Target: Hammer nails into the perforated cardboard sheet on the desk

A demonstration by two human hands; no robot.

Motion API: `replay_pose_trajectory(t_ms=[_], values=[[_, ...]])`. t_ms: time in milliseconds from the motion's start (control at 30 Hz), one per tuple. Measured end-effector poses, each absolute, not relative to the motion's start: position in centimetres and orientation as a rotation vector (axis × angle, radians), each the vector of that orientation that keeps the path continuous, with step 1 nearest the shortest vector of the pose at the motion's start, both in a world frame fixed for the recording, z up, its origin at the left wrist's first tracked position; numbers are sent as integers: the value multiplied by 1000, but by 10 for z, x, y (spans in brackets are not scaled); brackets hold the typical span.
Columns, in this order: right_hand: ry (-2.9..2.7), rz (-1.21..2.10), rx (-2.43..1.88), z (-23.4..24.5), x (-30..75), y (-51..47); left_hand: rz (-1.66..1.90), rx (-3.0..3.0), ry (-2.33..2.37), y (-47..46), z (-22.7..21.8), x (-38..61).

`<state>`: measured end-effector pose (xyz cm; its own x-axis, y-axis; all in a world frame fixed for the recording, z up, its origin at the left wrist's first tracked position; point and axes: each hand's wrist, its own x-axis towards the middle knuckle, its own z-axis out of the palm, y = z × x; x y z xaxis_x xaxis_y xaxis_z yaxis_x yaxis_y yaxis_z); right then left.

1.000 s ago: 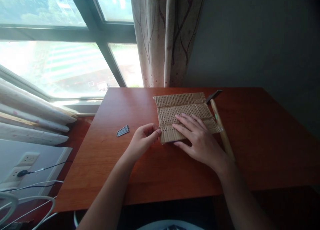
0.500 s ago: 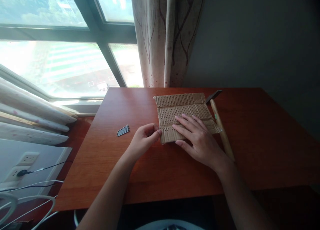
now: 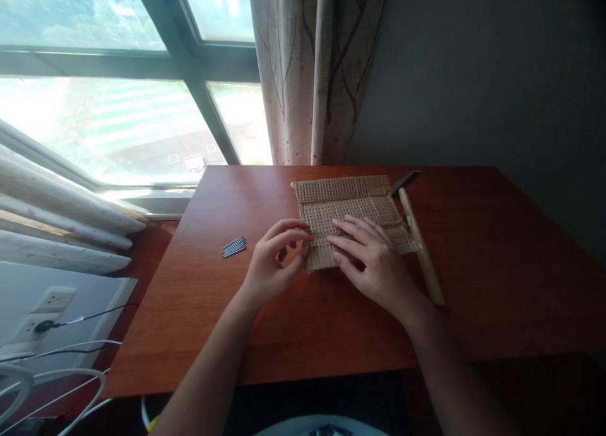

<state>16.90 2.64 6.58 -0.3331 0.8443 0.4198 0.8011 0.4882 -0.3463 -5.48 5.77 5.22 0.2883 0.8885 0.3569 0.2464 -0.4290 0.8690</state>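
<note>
A brown cardboard sheet (image 3: 353,204) punched with many small holes lies flat on the red-brown table (image 3: 303,322). My right hand (image 3: 374,265) rests flat and open on the sheet's near half, fingers stretched out. At the sheet's left edge is my left hand (image 3: 273,262), fingers curved and apart, with the fingertips on the edge and the thumb against its corner. A hammer (image 3: 420,247) with a wooden handle and dark head lies along the sheet's right side, just beyond my right hand. A small bundle of dark nails (image 3: 233,247) lies on the table left of my left hand.
A window and a patterned curtain (image 3: 312,70) stand behind the table, with a dark wall to the right. Lower left, beside the table, are a wall socket (image 3: 52,300) and several white cables (image 3: 57,373).
My left hand has uncurled from a loose pinch at the sheet's edge, and its fingers now reach onto the cardboard. My right hand drew back slightly toward me. The sheet, hammer and nails stayed put.
</note>
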Motion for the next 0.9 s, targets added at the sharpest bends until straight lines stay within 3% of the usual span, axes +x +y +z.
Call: replay_pose_trajectory(t_ms=[333,900], values=[[-2203,109,-1355,65,170,26,991,1757,1031,61,56,-60],[-2208,82,-1374,64,170,40,1032,1712,1051,60,57,-61]])
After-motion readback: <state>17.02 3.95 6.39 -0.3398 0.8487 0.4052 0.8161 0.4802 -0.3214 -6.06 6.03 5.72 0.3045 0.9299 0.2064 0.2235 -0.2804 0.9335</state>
